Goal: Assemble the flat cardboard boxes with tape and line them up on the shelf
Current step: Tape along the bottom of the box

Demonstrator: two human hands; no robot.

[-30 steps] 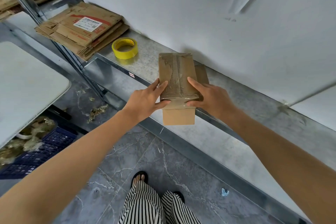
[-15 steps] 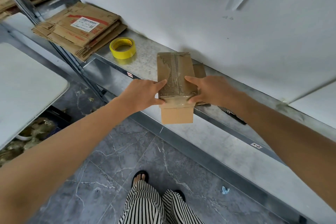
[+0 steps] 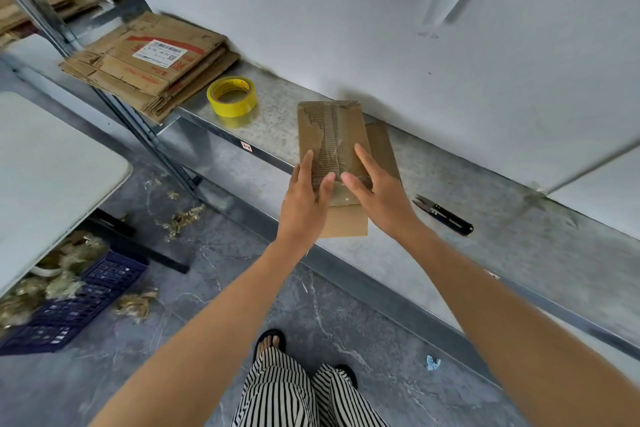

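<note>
A small brown cardboard box (image 3: 332, 128), its top covered with clear tape, lies on the metal shelf (image 3: 519, 229), its near end sticking out over the front edge. My left hand (image 3: 303, 201) and my right hand (image 3: 379, 191) rest flat on the box's near top, fingers stretched out, thumbs almost meeting over the taped end. A brown flap (image 3: 382, 146) shows at the box's right side. A yellow tape roll (image 3: 232, 95) lies to the left of the box. A stack of flat cardboard boxes (image 3: 145, 66) sits further left.
Black thread snips (image 3: 445, 215) lie on the shelf right of my hands. A white wall stands close behind the shelf. A white table (image 3: 45, 163) is at the left, with a blue crate (image 3: 86, 291) and scraps on the floor below.
My hands have left the box's sides and now lie flat on its top with the thumbs together. The view has shifted, so the snips have come into sight.
</note>
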